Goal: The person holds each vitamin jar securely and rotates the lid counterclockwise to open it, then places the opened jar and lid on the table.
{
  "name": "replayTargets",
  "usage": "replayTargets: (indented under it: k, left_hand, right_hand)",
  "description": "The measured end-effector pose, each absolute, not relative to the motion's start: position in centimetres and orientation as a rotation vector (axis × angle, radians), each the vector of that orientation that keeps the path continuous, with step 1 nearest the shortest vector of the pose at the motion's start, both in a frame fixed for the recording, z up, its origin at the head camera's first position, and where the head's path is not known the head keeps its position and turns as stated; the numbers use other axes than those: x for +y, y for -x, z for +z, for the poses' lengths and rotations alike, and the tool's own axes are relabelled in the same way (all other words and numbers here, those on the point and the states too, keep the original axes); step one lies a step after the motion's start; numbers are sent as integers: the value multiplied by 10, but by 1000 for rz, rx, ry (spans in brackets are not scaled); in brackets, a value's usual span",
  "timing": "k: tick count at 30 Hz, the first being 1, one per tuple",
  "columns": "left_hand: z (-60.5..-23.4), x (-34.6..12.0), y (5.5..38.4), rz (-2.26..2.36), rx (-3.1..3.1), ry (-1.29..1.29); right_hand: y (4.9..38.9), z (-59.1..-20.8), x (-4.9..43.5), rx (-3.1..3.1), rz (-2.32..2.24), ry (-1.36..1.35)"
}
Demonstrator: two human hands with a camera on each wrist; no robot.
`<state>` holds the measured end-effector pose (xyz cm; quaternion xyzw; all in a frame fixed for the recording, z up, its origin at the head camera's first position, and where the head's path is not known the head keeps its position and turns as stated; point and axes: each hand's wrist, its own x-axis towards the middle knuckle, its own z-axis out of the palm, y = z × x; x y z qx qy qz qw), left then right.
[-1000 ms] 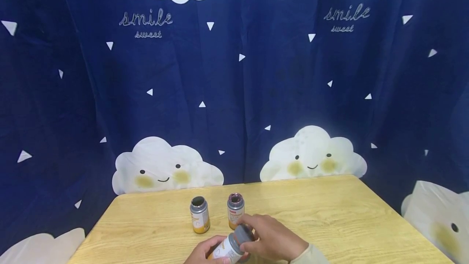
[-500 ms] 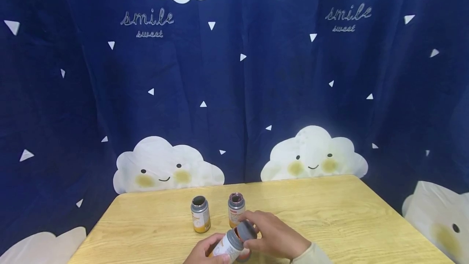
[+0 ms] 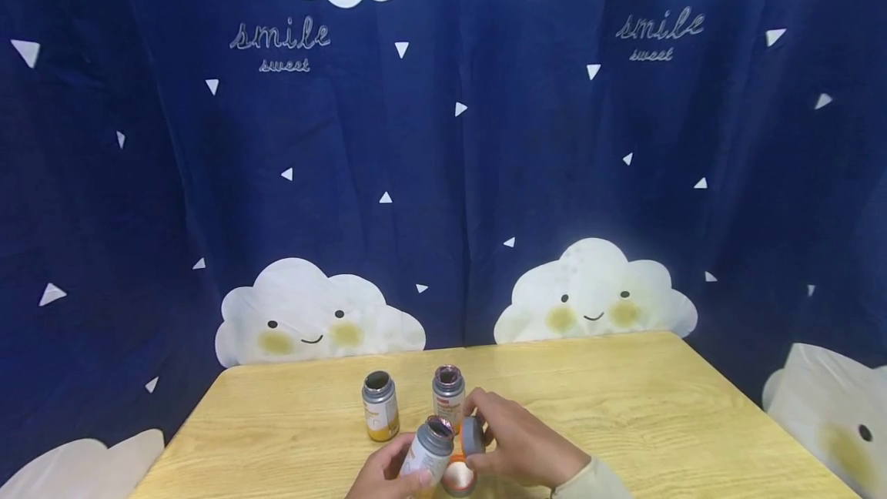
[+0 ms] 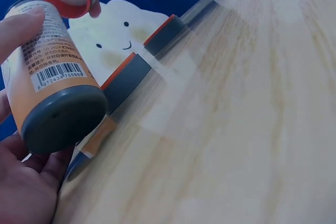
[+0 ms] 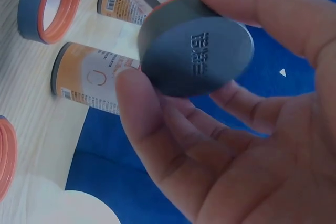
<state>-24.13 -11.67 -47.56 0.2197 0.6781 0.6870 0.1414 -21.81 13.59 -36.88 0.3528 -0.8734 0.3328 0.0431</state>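
My left hand (image 3: 388, 474) grips a grey, white and orange bottle (image 3: 426, 454), tilted with its uncapped mouth up and toward the right. In the left wrist view, this bottle (image 4: 58, 77) shows a barcode and its dark base. Between thumb and fingertips, my right hand (image 3: 527, 443) holds a grey screw lid (image 3: 473, 436) just right of the bottle mouth, apart from it. The right wrist view shows raised characters on the top of that lid (image 5: 197, 51); its orange inside faces the left wrist camera. Two similar uncapped bottles stand beyond, one at left (image 3: 381, 410) and one at right (image 3: 447, 400).
Another lid (image 3: 458, 477) lies with its pale inside upward on the wooden table (image 3: 610, 399), below the hands. Two loose lids with orange rims, one nearer (image 4: 126, 82) and one farther (image 4: 165, 35), appear in the left wrist view. A blue cloud-print curtain (image 3: 430, 137) hangs behind.
The lid has come off the held bottle and moved right in my right hand. The bottle now tips more upright, showing its mouth. The lid on the table has come into fuller view.
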Motion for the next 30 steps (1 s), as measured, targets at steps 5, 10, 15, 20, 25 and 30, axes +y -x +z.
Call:
replayTargets:
  k: [5, 10, 15, 20, 25, 30]
  left_hand:
    - [-473, -116, 242, 1983, 2044, -580]
    - [-473, -116, 241, 1978, 2097, -530]
    - [-473, -116, 240, 1987, 2115, -499]
    - [-475, -117, 243, 2000, 2116, -488]
    - [-478, -116, 243, 2013, 2127, -502]
    - [-477, -115, 243, 2018, 2136, -476]
  right_hand:
    - [221, -368, 142, -2686, 997, -1017]
    - [223, -364, 146, -2709, 944, -948]
    - [225, -365, 149, -2728, 889, -876]
    - [231, -372, 151, -2733, 823, -802]
    - [240, -379, 158, -2756, 864, -781]
    - [248, -387, 165, -2795, 949, -730]
